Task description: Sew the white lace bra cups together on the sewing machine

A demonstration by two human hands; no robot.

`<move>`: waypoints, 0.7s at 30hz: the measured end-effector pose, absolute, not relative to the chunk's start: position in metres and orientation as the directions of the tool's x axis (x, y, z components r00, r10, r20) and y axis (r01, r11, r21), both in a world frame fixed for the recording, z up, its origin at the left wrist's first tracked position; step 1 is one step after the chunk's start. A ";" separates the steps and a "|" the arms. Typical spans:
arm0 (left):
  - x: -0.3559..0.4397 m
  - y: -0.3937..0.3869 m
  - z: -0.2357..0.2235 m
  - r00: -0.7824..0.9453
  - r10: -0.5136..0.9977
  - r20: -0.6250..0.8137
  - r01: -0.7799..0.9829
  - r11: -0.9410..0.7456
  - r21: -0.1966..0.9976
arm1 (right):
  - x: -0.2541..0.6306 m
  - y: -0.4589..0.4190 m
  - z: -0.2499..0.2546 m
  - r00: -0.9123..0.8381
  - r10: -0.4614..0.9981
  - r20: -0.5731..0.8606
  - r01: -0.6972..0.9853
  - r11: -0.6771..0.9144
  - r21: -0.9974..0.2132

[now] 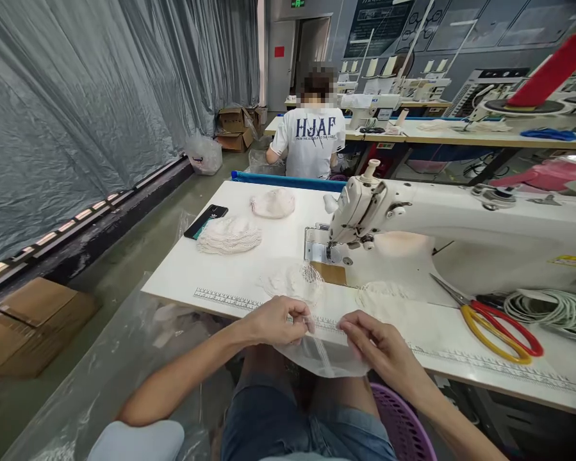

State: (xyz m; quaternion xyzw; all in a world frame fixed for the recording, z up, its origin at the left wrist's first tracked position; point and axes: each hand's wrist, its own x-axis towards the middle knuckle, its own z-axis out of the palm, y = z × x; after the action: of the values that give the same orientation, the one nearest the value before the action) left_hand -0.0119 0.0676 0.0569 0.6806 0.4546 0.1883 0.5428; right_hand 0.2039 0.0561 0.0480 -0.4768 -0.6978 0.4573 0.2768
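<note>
A piece of thin, see-through white fabric (333, 366) hangs over the front edge of the sewing table, a paler strip running down its middle. My left hand (284, 320) pinches its upper left part, fingers closed. At its upper right, the fingers of my right hand (377, 342) are closed on the same piece. Just beyond my hands lies a white lacy piece (290, 280), close to the sewing machine's needle area (330, 251). Another pale lacy piece (388, 304) rests to the right, beyond my right hand.
A white sewing machine (412, 208) spans the right side. Scissors (494, 326) with red and yellow handles lie beside coiled cord (551, 307). Left are stacked white pieces (229, 235), a phone (205, 221) and a pinkish piece (273, 203). A purple basket (405, 426) stands below. Someone (314, 137) sits ahead.
</note>
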 end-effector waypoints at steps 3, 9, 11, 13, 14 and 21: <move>-0.014 0.068 0.055 0.523 0.833 -0.184 0.426 -0.068 0.902 | 0.203 0.054 0.052 -0.392 0.919 -0.039 0.405 0.134 -0.904; -0.012 0.063 0.064 0.602 0.799 0.001 0.290 -0.220 0.931 | 0.215 0.043 0.067 -0.622 0.783 -0.014 0.201 0.142 -0.969; -0.009 0.062 0.072 0.643 0.761 0.084 0.230 -0.296 0.927 | 0.217 0.046 0.064 -0.555 0.829 0.070 0.138 0.175 -0.975; -0.006 0.061 0.078 0.677 0.723 0.136 0.188 -0.349 0.918 | 0.214 0.052 0.057 -0.458 0.876 0.148 0.149 0.240 -0.959; -0.005 0.061 0.079 0.690 0.708 0.155 0.169 -0.365 0.915 | 0.211 0.055 0.052 -0.460 0.873 0.161 0.153 0.256 -0.954; -0.005 0.050 0.067 0.663 0.748 0.039 0.199 -0.225 0.954 | 0.201 0.047 0.040 -0.634 0.773 -0.024 0.113 0.062 -0.992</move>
State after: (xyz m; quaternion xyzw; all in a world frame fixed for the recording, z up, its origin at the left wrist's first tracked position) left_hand -0.0055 0.0500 0.0666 0.7393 0.3201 0.2571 0.5337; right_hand 0.2007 0.0470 0.0396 -0.3284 -0.6749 0.6010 0.2746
